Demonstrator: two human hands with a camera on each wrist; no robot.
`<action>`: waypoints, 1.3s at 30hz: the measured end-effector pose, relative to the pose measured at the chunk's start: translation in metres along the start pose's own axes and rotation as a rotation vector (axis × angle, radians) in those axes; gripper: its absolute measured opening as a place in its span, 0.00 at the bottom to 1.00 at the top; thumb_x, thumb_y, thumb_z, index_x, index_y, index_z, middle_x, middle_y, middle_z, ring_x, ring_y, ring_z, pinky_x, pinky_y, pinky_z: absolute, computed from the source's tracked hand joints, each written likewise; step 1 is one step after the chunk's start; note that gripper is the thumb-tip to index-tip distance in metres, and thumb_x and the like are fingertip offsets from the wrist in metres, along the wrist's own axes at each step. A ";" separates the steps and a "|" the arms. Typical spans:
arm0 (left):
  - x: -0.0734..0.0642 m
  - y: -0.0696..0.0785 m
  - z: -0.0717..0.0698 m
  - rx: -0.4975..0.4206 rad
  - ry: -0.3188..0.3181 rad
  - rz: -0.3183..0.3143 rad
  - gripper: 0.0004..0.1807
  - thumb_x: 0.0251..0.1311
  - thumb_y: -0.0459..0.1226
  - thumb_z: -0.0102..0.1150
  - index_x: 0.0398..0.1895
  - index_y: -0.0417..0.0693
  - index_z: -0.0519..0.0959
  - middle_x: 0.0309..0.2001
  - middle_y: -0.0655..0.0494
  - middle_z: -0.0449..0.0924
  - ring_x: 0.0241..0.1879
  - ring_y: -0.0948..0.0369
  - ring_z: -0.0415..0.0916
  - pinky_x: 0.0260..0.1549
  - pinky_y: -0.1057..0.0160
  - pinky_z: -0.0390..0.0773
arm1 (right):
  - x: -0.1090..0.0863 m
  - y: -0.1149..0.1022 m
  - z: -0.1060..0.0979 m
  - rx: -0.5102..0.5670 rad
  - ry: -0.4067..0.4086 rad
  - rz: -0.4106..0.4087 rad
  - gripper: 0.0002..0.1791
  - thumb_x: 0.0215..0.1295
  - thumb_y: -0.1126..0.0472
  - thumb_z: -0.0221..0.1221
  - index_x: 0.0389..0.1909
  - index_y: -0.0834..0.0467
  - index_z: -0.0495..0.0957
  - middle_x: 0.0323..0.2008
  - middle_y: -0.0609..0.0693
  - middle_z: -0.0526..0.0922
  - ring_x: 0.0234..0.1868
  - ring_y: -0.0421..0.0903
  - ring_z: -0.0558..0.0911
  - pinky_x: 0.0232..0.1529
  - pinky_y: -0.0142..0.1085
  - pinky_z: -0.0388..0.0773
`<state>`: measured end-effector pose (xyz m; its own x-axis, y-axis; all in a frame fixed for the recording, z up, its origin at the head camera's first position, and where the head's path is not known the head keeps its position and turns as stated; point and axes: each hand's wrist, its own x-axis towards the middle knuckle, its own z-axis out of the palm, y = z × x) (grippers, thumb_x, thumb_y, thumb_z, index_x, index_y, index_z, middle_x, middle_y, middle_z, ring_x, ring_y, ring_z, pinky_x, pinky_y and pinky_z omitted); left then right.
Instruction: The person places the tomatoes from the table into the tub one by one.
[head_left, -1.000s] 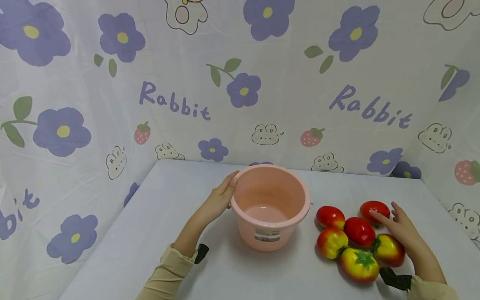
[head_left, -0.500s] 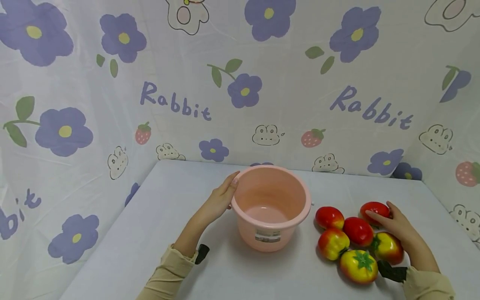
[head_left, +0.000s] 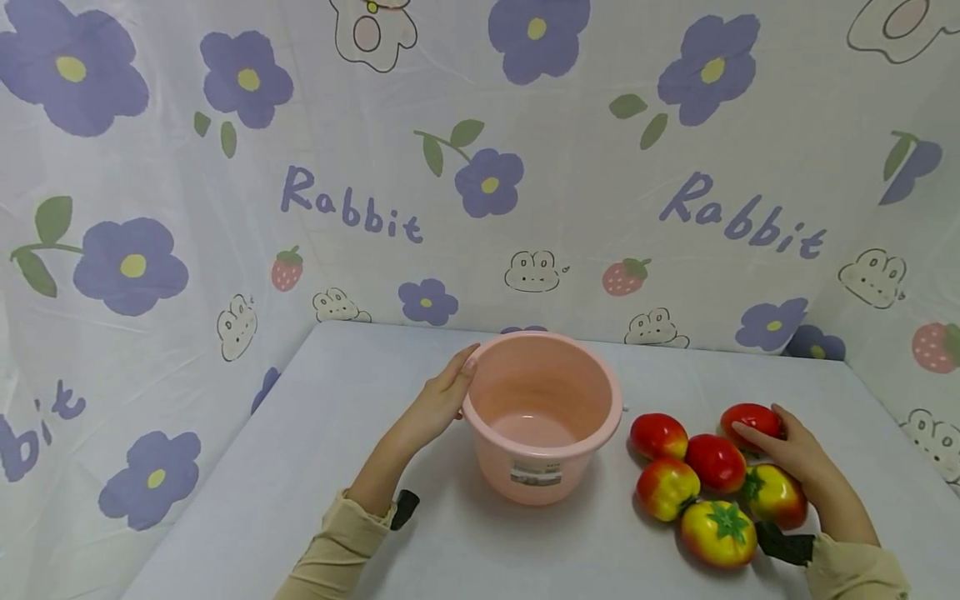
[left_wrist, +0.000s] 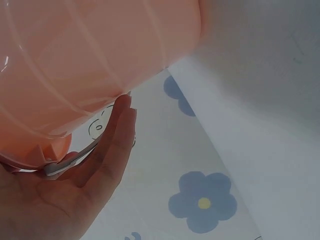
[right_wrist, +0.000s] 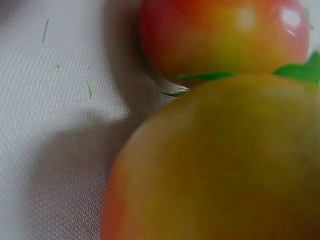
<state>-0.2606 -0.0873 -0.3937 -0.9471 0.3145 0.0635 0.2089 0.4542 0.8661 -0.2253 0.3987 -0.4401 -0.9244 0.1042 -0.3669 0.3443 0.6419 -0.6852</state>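
Note:
A pink plastic bucket (head_left: 536, 417) stands upright in the middle of the table, and nothing shows inside it. My left hand (head_left: 438, 402) grips its left rim, thumb over the edge and fingers along the outer wall, beside a grey bucket handle (left_wrist: 75, 161). At the right, my right hand (head_left: 806, 454) holds a glossy red toy tomato (head_left: 750, 423), thumb at its near side and fingers round its far right side. That tomato appears to rest on the table. Several other tomatoes lie close by, among them a yellow-red one (head_left: 776, 497) under the right wrist.
A red tomato (head_left: 716, 463), a red-yellow one (head_left: 658, 436), another (head_left: 667, 487) and a yellow one with a green star-shaped calyx (head_left: 718, 533) lie clustered right of the bucket. A white cloth covers the table (head_left: 315, 467). A patterned curtain (head_left: 570, 217) hangs behind.
My right hand's fingers have come down and closed round the far right tomato. The nearby tomatoes shifted very slightly. My left hand and the bucket stay in place.

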 end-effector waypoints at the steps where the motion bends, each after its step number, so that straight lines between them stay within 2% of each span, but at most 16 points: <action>1: 0.000 0.000 0.000 -0.001 0.000 -0.004 0.29 0.76 0.55 0.28 0.76 0.62 0.54 0.49 0.40 0.79 0.32 0.59 0.73 0.35 0.62 0.77 | 0.000 0.000 0.000 0.001 -0.001 -0.002 0.57 0.69 0.33 0.44 0.72 0.67 0.21 0.71 0.79 0.32 0.69 0.79 0.43 0.65 0.71 0.51; 11: -0.001 0.001 0.000 -0.011 0.012 0.005 0.28 0.76 0.55 0.29 0.76 0.61 0.55 0.56 0.42 0.78 0.33 0.59 0.75 0.36 0.59 0.79 | -0.005 -0.006 -0.002 0.009 0.047 -0.040 0.56 0.71 0.35 0.44 0.72 0.67 0.19 0.71 0.78 0.30 0.70 0.78 0.40 0.65 0.72 0.49; 18: -0.001 0.001 0.001 -0.006 0.020 0.002 0.28 0.76 0.55 0.29 0.76 0.60 0.56 0.50 0.40 0.79 0.32 0.59 0.75 0.36 0.57 0.79 | -0.006 -0.013 -0.006 0.033 0.081 -0.053 0.56 0.71 0.37 0.45 0.71 0.67 0.19 0.71 0.79 0.31 0.71 0.77 0.41 0.66 0.70 0.50; 23: -0.001 0.001 0.001 -0.005 0.015 0.004 0.29 0.76 0.55 0.29 0.76 0.60 0.55 0.54 0.41 0.79 0.35 0.58 0.76 0.35 0.61 0.79 | -0.008 -0.018 -0.008 0.029 0.110 -0.092 0.55 0.71 0.38 0.45 0.71 0.68 0.19 0.70 0.80 0.34 0.70 0.78 0.43 0.65 0.71 0.51; 26: -0.001 0.000 0.000 -0.012 0.009 0.006 0.29 0.76 0.56 0.29 0.76 0.61 0.55 0.59 0.42 0.77 0.37 0.57 0.78 0.36 0.61 0.79 | -0.010 -0.022 -0.009 0.023 0.124 -0.112 0.55 0.72 0.38 0.45 0.71 0.68 0.20 0.70 0.80 0.35 0.70 0.79 0.45 0.64 0.71 0.53; 39: -0.002 0.000 0.000 -0.012 0.005 -0.001 0.29 0.76 0.55 0.29 0.76 0.62 0.54 0.59 0.43 0.77 0.41 0.54 0.78 0.35 0.64 0.78 | -0.021 -0.053 -0.009 0.009 0.190 -0.210 0.53 0.72 0.40 0.47 0.74 0.67 0.24 0.70 0.81 0.40 0.69 0.79 0.49 0.60 0.70 0.61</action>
<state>-0.2590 -0.0878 -0.3941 -0.9485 0.3102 0.0647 0.2049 0.4449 0.8718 -0.2259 0.3696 -0.3908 -0.9895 0.1112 -0.0922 0.1429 0.6581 -0.7392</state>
